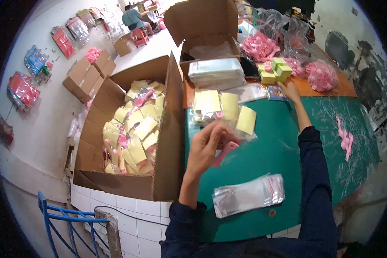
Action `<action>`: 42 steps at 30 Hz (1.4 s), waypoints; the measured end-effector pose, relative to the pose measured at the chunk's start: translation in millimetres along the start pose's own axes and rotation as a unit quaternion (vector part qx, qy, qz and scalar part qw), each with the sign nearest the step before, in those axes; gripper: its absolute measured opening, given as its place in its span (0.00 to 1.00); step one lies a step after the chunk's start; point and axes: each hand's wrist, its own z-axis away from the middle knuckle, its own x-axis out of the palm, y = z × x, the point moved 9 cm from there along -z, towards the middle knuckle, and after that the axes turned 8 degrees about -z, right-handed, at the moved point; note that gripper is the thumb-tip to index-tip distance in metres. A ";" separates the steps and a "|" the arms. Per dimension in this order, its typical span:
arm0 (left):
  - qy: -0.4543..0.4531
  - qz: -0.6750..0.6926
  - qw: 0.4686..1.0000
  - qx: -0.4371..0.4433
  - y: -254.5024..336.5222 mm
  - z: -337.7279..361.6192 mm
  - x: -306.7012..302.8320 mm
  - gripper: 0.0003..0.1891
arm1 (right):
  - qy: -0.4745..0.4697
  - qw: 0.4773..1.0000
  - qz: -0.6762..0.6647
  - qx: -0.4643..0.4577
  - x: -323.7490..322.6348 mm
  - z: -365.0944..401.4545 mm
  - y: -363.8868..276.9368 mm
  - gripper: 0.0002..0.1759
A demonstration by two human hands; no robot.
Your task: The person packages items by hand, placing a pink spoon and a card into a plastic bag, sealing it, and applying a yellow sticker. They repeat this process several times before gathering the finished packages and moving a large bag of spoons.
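Note:
My left hand [208,144] is closed, fingers pinched, on a pink plastic spoon [226,154]; clear film shows around it. Just beyond this hand, packets with pale yellow cards [246,120] lie on the green table [262,146]. My right hand [290,91] reaches to the table's far side, its fingertips at a stack of small yellow-green boxes [274,72]. Beside it lies a small blue picture box or card stack [276,93]. Whether the right fingers grip anything is hidden. Nearer me is a pile of clear plastic bags [248,195].
Left of the table stands a large open carton [163,172] full of packed yellow-card packets. Behind are stacked clear bags [217,71], another open box [201,21] and bagged pink spoons [321,75]. Loose pink spoons [345,139] lie right. A person [132,19] sits far off.

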 end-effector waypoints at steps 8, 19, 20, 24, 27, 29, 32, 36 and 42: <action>0.090 0.048 0.985 -0.143 -71.1 -1.0 -11.0 0.18 | 0.250 0.967 0.044 -0.020 -2.2 -5.0 46.9 0.13; 0.020 0.027 0.993 -0.110 -78.1 -1.7 15.4 0.15 | -0.157 0.847 -0.501 -0.080 -79.8 172.0 -166.0 0.09; 0.009 0.017 0.994 -0.104 -76.0 -0.6 17.8 0.15 | -0.169 0.849 -0.493 -0.087 -82.6 189.6 -177.5 0.08; -0.050 -0.061 0.994 -0.074 -65.5 3.0 24.6 0.15 | -0.216 0.895 -0.374 -0.115 -86.1 220.8 -191.7 0.06; -0.064 -0.059 0.995 -0.046 -51.6 4.9 26.3 0.15 | -0.172 0.908 -0.371 -0.096 -95.0 221.8 -187.7 0.06; -0.052 -0.021 0.998 -0.040 -41.3 3.4 24.1 0.14 | -0.124 0.898 -0.417 -0.071 -100.8 218.8 -182.9 0.06; -0.025 0.015 0.998 -0.048 -33.1 -0.4 19.2 0.13 | -0.120 0.862 -0.488 -0.068 -98.8 220.3 -183.6 0.07; -0.031 -0.053 0.998 -0.011 -24.6 -0.8 22.2 0.12 | -0.134 0.816 -0.559 -0.065 -91.9 223.0 -190.6 0.10; -0.043 0.015 0.999 -0.019 -35.6 -3.0 22.0 0.11 | -0.085 0.788 -0.609 -0.020 -83.5 213.3 -172.6 0.11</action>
